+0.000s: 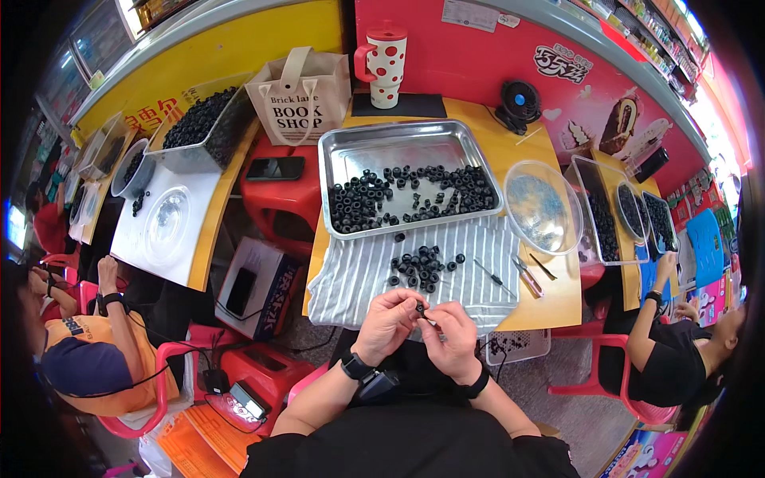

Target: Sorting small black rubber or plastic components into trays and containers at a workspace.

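Left hand (390, 325) and right hand (453, 341) both have one tiny black part (420, 307) pinched, up by the cloth's (343, 279) near edge. If those fingertips slip, it could easily pop out and hit the floor (578, 402).

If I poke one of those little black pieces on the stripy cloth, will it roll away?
It might roll a bit, because the black pieces look rounded, with holes through them. The creased striped cloth would probably slow it down. It's likely light too, being so small beside the left hand.
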Demonstrator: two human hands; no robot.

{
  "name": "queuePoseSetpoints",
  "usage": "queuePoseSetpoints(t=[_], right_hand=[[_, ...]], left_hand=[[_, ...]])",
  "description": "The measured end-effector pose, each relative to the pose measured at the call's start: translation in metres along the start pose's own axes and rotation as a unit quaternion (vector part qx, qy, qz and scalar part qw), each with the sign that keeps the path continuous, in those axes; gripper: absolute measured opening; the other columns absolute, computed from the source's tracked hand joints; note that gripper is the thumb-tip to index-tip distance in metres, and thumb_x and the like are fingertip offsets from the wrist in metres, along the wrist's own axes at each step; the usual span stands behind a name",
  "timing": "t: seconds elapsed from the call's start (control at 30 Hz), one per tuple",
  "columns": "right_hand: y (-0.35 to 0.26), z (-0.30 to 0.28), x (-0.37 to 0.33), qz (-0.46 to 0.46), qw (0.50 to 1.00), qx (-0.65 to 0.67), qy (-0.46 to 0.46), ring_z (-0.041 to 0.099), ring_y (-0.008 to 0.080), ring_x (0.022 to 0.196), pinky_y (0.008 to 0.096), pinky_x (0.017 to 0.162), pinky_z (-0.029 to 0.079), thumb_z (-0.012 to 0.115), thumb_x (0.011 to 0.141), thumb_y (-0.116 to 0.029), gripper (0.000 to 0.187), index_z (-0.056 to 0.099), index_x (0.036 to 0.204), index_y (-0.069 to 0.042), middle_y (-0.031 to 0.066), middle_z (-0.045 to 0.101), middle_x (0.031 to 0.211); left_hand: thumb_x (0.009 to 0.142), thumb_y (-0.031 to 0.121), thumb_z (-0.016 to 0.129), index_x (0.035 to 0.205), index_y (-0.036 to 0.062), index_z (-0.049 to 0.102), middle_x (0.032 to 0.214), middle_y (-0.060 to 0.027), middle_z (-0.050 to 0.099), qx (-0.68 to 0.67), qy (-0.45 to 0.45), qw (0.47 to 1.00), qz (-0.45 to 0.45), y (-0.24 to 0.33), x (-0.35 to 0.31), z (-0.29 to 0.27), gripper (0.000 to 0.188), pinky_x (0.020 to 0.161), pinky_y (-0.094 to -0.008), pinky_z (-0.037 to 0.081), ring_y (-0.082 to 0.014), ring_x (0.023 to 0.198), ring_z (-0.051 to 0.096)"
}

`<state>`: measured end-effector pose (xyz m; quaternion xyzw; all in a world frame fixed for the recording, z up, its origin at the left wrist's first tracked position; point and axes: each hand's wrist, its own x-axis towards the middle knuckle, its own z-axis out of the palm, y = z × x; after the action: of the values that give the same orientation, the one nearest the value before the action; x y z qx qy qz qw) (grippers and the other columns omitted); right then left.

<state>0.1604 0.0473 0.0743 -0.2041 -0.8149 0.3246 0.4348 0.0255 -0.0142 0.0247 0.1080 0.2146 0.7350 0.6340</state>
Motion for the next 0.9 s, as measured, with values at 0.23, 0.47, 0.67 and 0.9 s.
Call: queuePoseSetpoints(t=[0.23, 0.47, 0.67, 0.9], right_hand=[[0.002, -0.001, 0.005, 0.115, 0.99, 0.08, -0.003, 0.058, 0.0104, 0.062, 0.0227, 0.055, 0.044, 0.064, 0.084, 0.008, 0.01, 0.061, 0.091, 0.001, 0.0077, 0.06, 0.079], [0.007, 0.0, 0.005, 0.115, 0.991, 0.065, 0.007, 0.061, 0.0145, 0.064, 0.0253, 0.057, 0.048, 0.065, 0.084, 0.007, 0.009, 0.06, 0.09, 0.001, 0.009, 0.058, 0.08], [0.019, -0.007, 0.003, 0.237, 0.949, 0.205, -0.03, 0.06, 0.0088, 0.068, 0.0234, 0.059, 0.047, 0.068, 0.083, 0.006, 0.012, 0.059, 0.089, 0.001, 0.0041, 0.058, 0.083], [0.019, -0.007, 0.002, 0.256, 0.923, 0.288, 0.012, 0.061, 0.0079, 0.072, 0.0209, 0.064, 0.048, 0.066, 0.086, 0.006, 0.009, 0.059, 0.09, 0.002, 0.0044, 0.059, 0.089]], left_hand=[[0.094, 0.014, 0.064, 0.105, 0.0028, 0.065, 0.096, -0.0072, 0.068, -0.017, 0.033, 0.999, 0.006, -0.001, 0.002, 0.008, 0.015, 0.064, -0.0226, 0.053, -0.0136, 0.078, 0.066], [0.094, 0.014, 0.065, 0.101, 0.0033, 0.067, 0.092, -0.0046, 0.069, 0.013, 0.054, 0.998, 0.0, -0.004, 0.004, 0.005, 0.013, 0.06, -0.0216, 0.052, -0.012, 0.07, 0.065], [0.094, 0.012, 0.065, 0.102, 0.002, 0.068, 0.091, -0.0047, 0.069, 0.014, 0.023, 1.0, 0.0, -0.003, 0.003, 0.003, 0.014, 0.062, -0.0215, 0.054, -0.0113, 0.072, 0.066], [0.096, 0.014, 0.063, 0.104, 0.0004, 0.067, 0.091, -0.0063, 0.069, 0.019, 0.03, 0.999, 0.003, -0.004, 0.006, 0.006, 0.017, 0.065, -0.0219, 0.054, -0.0125, 0.071, 0.065]])
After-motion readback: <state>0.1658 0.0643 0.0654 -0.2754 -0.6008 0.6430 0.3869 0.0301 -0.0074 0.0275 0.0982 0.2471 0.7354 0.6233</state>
